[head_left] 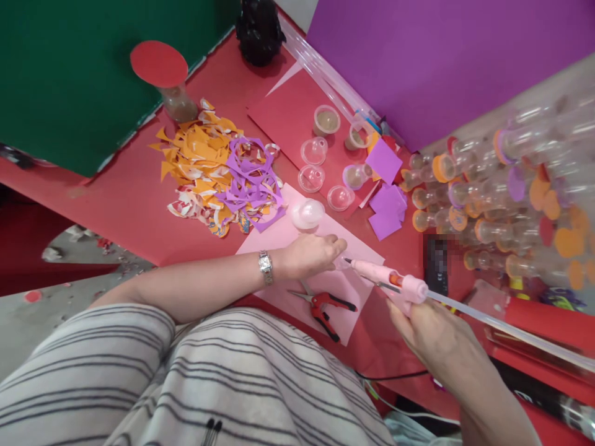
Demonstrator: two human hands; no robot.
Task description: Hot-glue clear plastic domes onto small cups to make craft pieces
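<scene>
My right hand (430, 337) is closed round a pink hot glue gun (388, 282) with a clear glue stick trailing out of its back. The nozzle points left at a small clear piece pinched in the fingers of my left hand (311, 254), which wears a wristwatch (265, 266). Both hands hover over a pink paper sheet (344, 291) on the red table (130, 198). Red-handled scissors (323, 305) lie on that sheet just below my left hand. A clear plastic dome (307, 213) sits on the sheet above my left hand.
A heap of orange and purple paper scraps (223, 176) lies to the left. Small clear cups (325, 121) and purple squares (387, 201) stand behind. Many clear bottles with coloured discs (502, 192) crowd the right. A purple sheet (441, 56) and a green board (69, 74) lie at the back.
</scene>
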